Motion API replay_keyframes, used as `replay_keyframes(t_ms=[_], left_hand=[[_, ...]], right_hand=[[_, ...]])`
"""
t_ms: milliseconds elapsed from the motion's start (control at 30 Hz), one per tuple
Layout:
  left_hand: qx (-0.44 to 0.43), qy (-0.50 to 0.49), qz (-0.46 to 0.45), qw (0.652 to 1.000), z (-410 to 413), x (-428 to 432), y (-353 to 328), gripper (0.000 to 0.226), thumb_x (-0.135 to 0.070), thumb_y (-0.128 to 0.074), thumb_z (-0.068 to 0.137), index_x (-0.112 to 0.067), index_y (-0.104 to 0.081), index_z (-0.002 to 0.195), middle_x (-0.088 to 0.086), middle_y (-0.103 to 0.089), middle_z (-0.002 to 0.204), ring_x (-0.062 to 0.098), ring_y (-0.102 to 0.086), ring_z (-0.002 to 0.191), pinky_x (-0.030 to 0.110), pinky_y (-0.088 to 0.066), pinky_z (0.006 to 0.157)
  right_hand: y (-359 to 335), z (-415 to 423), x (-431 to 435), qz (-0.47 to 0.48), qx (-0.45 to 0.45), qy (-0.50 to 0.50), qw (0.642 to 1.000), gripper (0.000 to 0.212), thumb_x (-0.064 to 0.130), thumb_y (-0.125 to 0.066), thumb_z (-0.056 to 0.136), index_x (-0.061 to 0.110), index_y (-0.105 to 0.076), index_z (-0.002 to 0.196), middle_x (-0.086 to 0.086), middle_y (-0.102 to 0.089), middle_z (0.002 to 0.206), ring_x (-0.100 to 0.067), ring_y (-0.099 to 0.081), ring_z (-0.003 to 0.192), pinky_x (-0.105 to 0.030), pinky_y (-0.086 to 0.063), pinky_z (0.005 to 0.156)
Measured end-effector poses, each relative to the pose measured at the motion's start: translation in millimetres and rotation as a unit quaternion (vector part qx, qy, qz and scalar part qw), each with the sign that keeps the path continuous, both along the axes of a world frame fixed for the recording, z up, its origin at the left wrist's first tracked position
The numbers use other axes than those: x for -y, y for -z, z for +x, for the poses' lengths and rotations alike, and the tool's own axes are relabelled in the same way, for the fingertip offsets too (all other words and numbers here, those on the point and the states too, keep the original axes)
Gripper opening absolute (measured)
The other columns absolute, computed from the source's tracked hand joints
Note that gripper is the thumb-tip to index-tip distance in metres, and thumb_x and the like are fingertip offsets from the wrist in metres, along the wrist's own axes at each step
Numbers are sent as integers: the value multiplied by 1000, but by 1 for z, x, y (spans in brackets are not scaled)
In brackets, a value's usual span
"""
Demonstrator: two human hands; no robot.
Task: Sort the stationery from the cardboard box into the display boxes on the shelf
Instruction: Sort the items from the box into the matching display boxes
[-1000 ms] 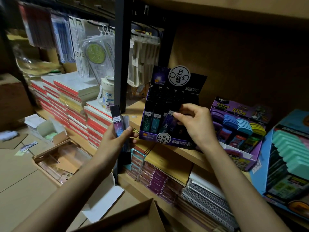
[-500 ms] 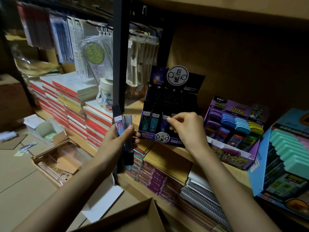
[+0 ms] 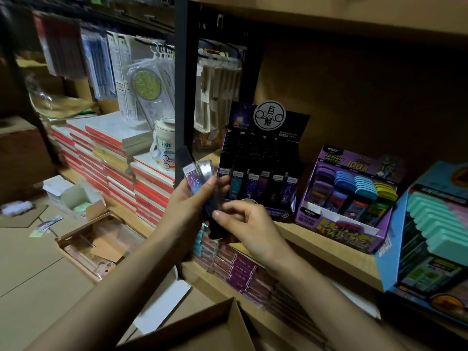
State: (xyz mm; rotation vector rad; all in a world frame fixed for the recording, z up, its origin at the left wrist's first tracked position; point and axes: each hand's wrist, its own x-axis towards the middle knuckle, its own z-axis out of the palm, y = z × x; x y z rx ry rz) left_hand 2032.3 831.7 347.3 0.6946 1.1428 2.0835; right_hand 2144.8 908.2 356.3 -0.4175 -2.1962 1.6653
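My left hand (image 3: 187, 214) grips upright cases (image 3: 193, 177); my right hand (image 3: 250, 231) pinches one's lower end, display box (image 3: 293, 133) just upper right.

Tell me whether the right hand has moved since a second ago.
Yes. The right hand has drawn back from the dark display box, leftward and down, to the slim packs that the left hand holds.

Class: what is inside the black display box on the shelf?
A front row of slim labelled cases stands upright in the black display box. The rows behind are too dark to tell. The right hand hides part of its front.
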Motion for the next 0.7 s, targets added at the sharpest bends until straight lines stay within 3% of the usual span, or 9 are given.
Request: replay_keyframes(t_ms=[167, 233, 300, 400, 533, 600, 700], left_hand=[[-59, -53, -59, 995, -4, 1, 5, 35, -29, -65, 76, -10, -61, 105, 6, -74, 95, 21, -71, 90, 27, -56, 69], [-48, -45, -63, 996, -6, 2, 6, 29, -26, -63, 79, -8, -62, 101, 8, -73, 92, 24, -71, 88, 31, -57, 72], [-19, -27, -46, 998, -6, 2, 5, 22, -23, -61, 81, -6, -62, 96, 6, -74, 87, 19, -72, 82, 25, -58, 68], [18, -1, -50, 999, -5, 3, 3, 16, -18, -61, 82, -5, -63, 91, 8, -75, 88, 16, -71, 79, 18, -56, 62], [50, 26, -43, 997, -3, 2, -1, 11, -14, -59, 84, -5, -64, 87, 10, -75, 86, 13, -71, 71, 19, -56, 60], [69, 36, -28, 997, 0, 0, -2, 10, -10, -55, 88, -3, -62, 87, 11, -75, 86, 13, -71, 71, 19, -57, 61], [60, 60, -19, 996, 5, -3, -2, 12, -7, -50, 91, -3, -62, 92, 10, -74, 87, 13, -71, 72, 18, -57, 62]], right_hand=[[4, 7, -2, 2, -42, 56, 998, 18, 16, -59, 91, 32, -65, 97, 17, -68, 76, 6, -63, 70, -6, -44, 57], [5, 12, -5, 31, -39, 83, 995, 25, 20, -57, 92, 38, -63, 108, 19, -68, 86, 9, -63, 82, -7, -46, 64], [8, 16, -11, 129, -23, 131, 983, 30, 22, -59, 91, 35, -61, 118, 20, -63, 99, 7, -58, 98, -10, -46, 79], [12, 21, -19, 197, -10, 167, 966, 34, 22, -63, 89, 30, -61, 122, 9, -59, 102, -2, -54, 99, -17, -44, 84], [11, 26, -23, -61, -39, 128, 989, 27, 18, -66, 85, 32, -67, 107, 0, -65, 102, -5, -62, 80, -14, -49, 66], [11, 27, -25, -212, -81, 123, 966, 22, 10, -64, 85, 22, -67, 103, -1, -70, 90, -6, -64, 72, -14, -50, 62], [11, 27, -27, -334, -118, 156, 922, 24, -1, -62, 83, 10, -62, 104, -4, -73, 87, -11, -67, 74, -17, -52, 60]])
